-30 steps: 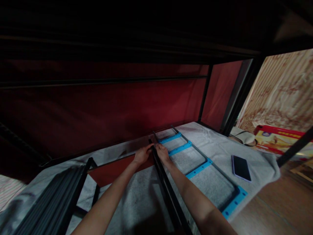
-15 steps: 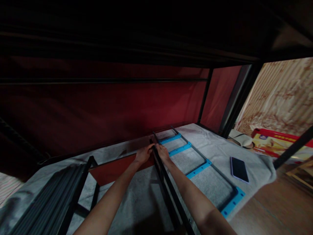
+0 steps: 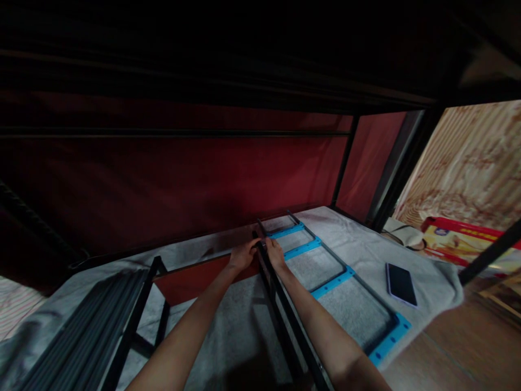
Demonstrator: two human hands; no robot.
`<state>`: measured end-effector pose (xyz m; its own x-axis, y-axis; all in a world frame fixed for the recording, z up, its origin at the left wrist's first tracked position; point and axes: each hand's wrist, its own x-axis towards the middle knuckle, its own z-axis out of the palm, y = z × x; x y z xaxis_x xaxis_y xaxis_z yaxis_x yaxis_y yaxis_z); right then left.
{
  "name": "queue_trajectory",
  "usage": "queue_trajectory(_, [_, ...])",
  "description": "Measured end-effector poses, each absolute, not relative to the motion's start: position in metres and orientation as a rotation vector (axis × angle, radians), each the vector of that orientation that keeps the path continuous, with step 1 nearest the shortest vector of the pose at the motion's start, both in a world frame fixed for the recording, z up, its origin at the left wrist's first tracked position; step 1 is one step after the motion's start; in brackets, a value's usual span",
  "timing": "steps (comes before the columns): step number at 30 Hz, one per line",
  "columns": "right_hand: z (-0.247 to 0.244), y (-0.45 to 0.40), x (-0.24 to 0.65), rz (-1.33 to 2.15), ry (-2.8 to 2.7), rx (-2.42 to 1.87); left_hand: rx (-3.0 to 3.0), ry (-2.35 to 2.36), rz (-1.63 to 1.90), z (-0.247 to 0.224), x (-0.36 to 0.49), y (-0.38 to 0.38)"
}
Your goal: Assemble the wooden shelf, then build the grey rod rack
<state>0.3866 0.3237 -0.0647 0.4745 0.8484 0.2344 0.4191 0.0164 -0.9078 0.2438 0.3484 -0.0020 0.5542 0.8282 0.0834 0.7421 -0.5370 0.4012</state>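
Observation:
My left hand (image 3: 243, 254) and my right hand (image 3: 274, 254) meet at the far end of a black metal side frame (image 3: 291, 320). Fingers of both hands are closed about its upper rail, one hand on each side. Any small fastener between the fingertips is too small to make out. A reddish-brown board (image 3: 189, 282) runs from this frame to a second black frame (image 3: 132, 326) on the left. Part of the board lies behind my left hand and forearm. Just right of my right hand are dark rods with blue perforated strips (image 3: 334, 282).
Grey-blue tubes or slats (image 3: 89, 331) lie at the left on a grey cloth (image 3: 354, 239). A phone (image 3: 401, 283) rests on the cloth at the right. Dark bed-like posts (image 3: 407, 163) and a red panel (image 3: 203, 184) enclose the space. Beyond stands a red-and-yellow box (image 3: 459, 239).
The whole view has shifted slightly, so things sit a little further right. Both hands stay at the same end of the black frame, with only small finger movement.

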Motion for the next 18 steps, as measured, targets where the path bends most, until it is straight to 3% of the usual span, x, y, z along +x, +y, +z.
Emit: queue_trajectory(18, [-0.0628,0.326,0.3851,0.54,-1.071,-1.585,2.438,1.293,0.375,0.0,0.2441,0.3479])
